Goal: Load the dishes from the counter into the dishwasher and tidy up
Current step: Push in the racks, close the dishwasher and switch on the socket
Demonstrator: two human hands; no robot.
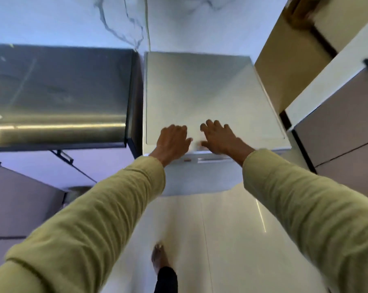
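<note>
A white dishwasher [200, 85] stands in the middle of the view, seen from above, its flat top bare and its door shut. My left hand [172, 140] lies palm down on the front edge of the top, fingers spread. My right hand [219, 136] rests flat beside it, a small gap between the two thumbs. Neither hand holds anything. Below the hands, the control strip [208, 160] on the dishwasher's front edge shows. No dishes are in view. The picture is blurred.
A dark glossy counter [56, 96] runs left of the dishwasher, with pale cabinet fronts [52, 170] below it. Beige and white cabinets [331, 115] stand on the right. A marble wall [178, 22] is behind. My bare foot [159, 256] stands on the white floor.
</note>
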